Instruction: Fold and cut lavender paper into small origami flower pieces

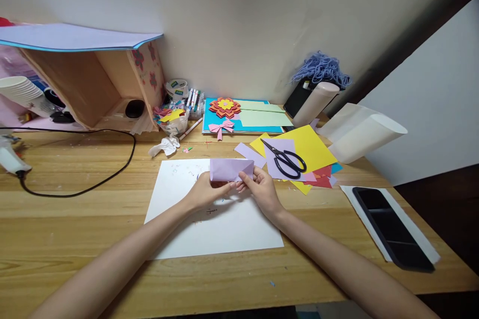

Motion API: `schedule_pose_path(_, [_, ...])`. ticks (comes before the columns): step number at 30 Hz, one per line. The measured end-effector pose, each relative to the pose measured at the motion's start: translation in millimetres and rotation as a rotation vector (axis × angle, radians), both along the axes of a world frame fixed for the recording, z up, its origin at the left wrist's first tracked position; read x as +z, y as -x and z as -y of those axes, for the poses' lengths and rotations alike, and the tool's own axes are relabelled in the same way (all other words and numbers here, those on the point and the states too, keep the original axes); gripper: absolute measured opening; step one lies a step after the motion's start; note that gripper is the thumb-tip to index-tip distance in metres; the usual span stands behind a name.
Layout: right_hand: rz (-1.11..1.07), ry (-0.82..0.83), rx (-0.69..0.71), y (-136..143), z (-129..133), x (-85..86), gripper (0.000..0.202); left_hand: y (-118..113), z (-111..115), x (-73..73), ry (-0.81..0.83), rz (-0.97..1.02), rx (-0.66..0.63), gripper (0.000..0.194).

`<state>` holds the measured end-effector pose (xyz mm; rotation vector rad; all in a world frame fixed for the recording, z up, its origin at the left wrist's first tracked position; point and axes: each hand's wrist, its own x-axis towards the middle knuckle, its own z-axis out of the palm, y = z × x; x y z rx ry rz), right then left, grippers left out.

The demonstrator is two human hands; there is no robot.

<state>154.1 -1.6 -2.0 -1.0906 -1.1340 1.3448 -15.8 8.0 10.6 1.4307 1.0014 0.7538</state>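
Observation:
Between both hands a folded piece of light purple paper (229, 169) is held up over a large white sheet (220, 234). My left hand (205, 190) grips its lower left edge, thumb stretched along the bottom. On the right side, my right hand (265, 190) pinches the paper with the thumb in front and fingers behind. Small coloured marks dot the white sheet. Right of my hands, black-handled scissors (287, 162) lie on a purple paper square (272, 152), with yellow paper (312, 147) beneath.
A blue card with a layered paper flower (224, 107) and pink bow (221, 129) lies at the back. A phone (392, 229) rests at right. A glue gun (11, 154) with a black cord is at left, near a cardboard box (147, 84). Red scraps (322, 177) lie right.

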Motion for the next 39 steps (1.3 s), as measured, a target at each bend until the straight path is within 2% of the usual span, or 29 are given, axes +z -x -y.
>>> schedule_pose_path(4, [0.021, -0.010, 0.036, 2.8, 2.9, 0.2, 0.031, 0.7, 2.1, 0.6, -0.024, -0.076, 0.081, 0.031])
schedule_pose_path(12, [0.073, 0.017, 0.032, 0.4, 1.5, 1.4, 0.032, 0.9, -0.5, 0.3, -0.038, -0.106, 0.093, 0.031])
schedule_pose_path(24, [0.080, 0.065, 0.032, -2.1, -1.0, 4.4, 0.034, 3.2, -5.6, 0.9, 0.159, 0.077, -0.005, 0.037])
schedule_pose_path(32, [0.066, 0.078, 0.117, -6.3, -4.3, 0.2, 0.035, 4.0, -8.3, 11.0, 0.212, 0.070, 0.140, 0.034])
schedule_pose_path(36, [0.076, 0.103, 0.137, -6.8, -5.1, -2.4, 0.034, 3.0, -8.0, 12.0, 0.226, 0.027, 0.130, 0.033])
schedule_pose_path(39, [0.098, 0.097, 0.137, -7.4, -4.8, -2.9, 0.033, 3.5, -8.7, 11.8, 0.168, -0.023, 0.091, 0.032])
